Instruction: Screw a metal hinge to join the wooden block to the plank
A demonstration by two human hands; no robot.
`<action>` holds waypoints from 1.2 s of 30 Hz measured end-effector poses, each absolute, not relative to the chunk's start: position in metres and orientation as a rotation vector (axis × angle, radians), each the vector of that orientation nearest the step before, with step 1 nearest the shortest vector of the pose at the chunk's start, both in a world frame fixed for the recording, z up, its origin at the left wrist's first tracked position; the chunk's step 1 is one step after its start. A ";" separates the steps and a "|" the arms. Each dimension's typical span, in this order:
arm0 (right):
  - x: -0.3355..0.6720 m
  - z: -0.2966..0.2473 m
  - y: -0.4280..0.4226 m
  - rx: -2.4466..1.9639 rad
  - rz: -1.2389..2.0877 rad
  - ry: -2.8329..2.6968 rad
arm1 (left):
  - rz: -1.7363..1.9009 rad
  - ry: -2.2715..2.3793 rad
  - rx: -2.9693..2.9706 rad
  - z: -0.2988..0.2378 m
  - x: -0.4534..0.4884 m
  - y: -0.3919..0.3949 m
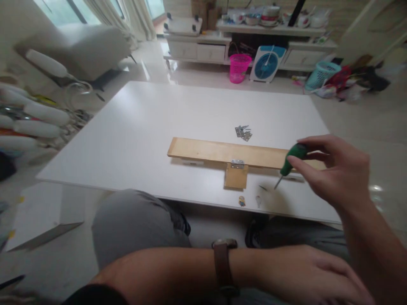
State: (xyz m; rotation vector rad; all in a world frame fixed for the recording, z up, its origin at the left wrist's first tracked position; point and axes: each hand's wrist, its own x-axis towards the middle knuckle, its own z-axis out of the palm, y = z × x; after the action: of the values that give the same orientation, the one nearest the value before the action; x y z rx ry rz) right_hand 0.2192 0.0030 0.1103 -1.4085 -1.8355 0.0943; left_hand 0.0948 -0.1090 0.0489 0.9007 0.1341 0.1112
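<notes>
My right hand (337, 169) is closed round a green-handled screwdriver (290, 163), tip pointing down at the white table (143, 127) near the right end of a long wooden board (210, 150). A small wooden block (235, 177) is joined to the board's near edge by a metal hinge (238, 164). My left hand (305, 275), with a brown watch on the wrist, lies low across my lap, fingers stretched out flat, holding nothing.
Loose hinges and screws (243, 132) lie beyond the board. A small yellow item (242, 201) and a pale bit (258, 199) sit by the table's near edge. A pink basket (239, 67), a fan (267, 62) and a cabinet stand behind; clutter at left.
</notes>
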 end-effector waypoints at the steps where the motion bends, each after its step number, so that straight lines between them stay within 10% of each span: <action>1: 0.220 0.109 0.004 -1.379 0.130 -1.849 | 0.088 0.206 0.919 0.045 0.090 -0.106; 14: 0.204 0.106 0.008 -1.294 0.259 -1.981 | 0.229 0.575 2.356 0.019 0.044 -0.093; 36: 0.214 0.119 0.007 -1.281 0.251 -1.890 | 0.291 1.028 2.191 0.034 0.031 -0.055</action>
State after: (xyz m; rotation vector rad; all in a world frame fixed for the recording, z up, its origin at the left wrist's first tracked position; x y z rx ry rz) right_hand 0.2142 0.0071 0.1186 -1.2811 -1.8897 0.2510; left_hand 0.0313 -0.0550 0.0336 2.1913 1.0283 0.2907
